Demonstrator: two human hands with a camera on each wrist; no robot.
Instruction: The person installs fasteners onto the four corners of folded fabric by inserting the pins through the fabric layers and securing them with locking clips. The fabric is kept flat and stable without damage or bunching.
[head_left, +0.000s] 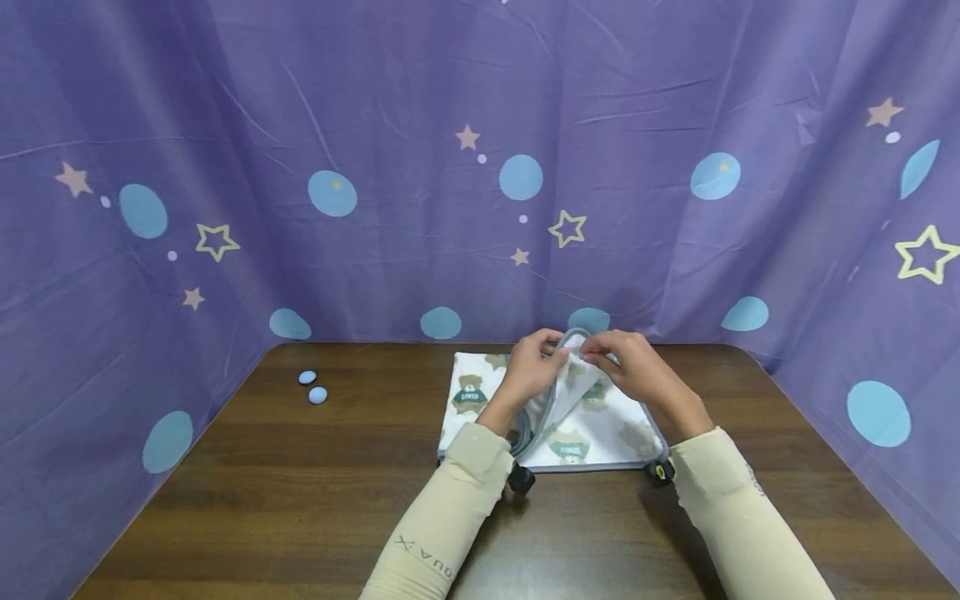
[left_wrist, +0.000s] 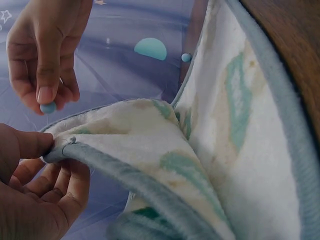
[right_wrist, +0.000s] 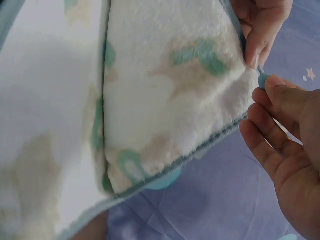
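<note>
A fluffy white blanket (head_left: 480, 392) with teddy bears and a grey-blue bound edge lies folded on the table, one corner lifted. My left hand (head_left: 531, 367) pinches that raised corner between thumb and fingers. Close beside it, my right hand (head_left: 633, 365) pinches a small light-blue round piece (left_wrist: 48, 107) in its fingertips. In the left wrist view this piece sits just above the corner, apart from the cloth. Seen from the right wrist, the blue piece (right_wrist: 263, 80) is next to the left fingertips; whether it touches the cloth there I cannot tell.
Two light-blue round pieces, one farther back (head_left: 307, 377) and one nearer (head_left: 318, 395), lie on the left of the brown wooden table (head_left: 300, 483). A purple curtain (head_left: 390, 100) with stars and blue spots hangs behind and at both sides.
</note>
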